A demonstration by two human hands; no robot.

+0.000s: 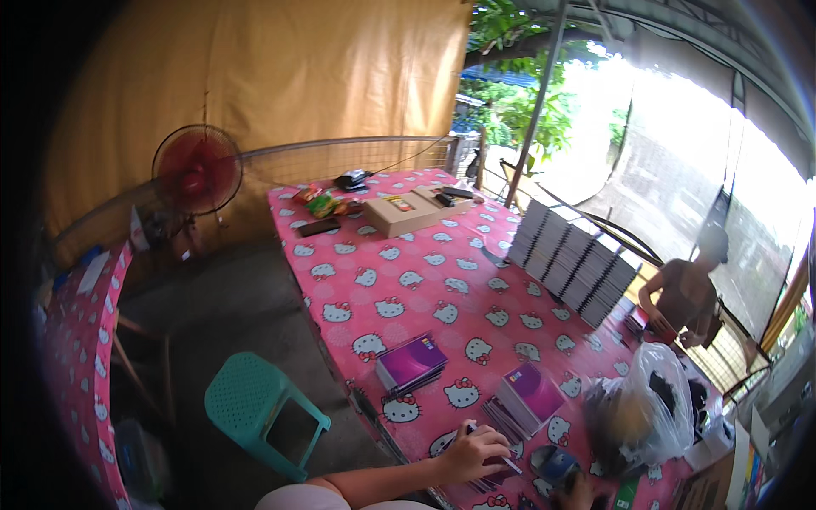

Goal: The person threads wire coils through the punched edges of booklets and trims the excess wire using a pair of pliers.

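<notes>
My left hand (476, 453) is curled over a small stack of notebooks (485, 485) at the near edge of the pink table; its fingers press on the top one. My right hand (580, 494), partly cut off by the lower edge, closes on a dark blue rounded object (557, 467) whose kind I cannot make out. Just beyond my hands stands a pile of purple-covered notebooks (532, 393), its lower ones fanned out. Another purple notebook pile (412, 363) sits farther left.
Tall stacks of spiral-bound books (571, 262) stand at the table's right side. A clear plastic bag (648, 408) lies right of my hands. Another person (687, 297) works beyond it. Cardboard boxes (406, 212) sit at the far end; a green stool (255, 399) and red fan (197, 170) are left.
</notes>
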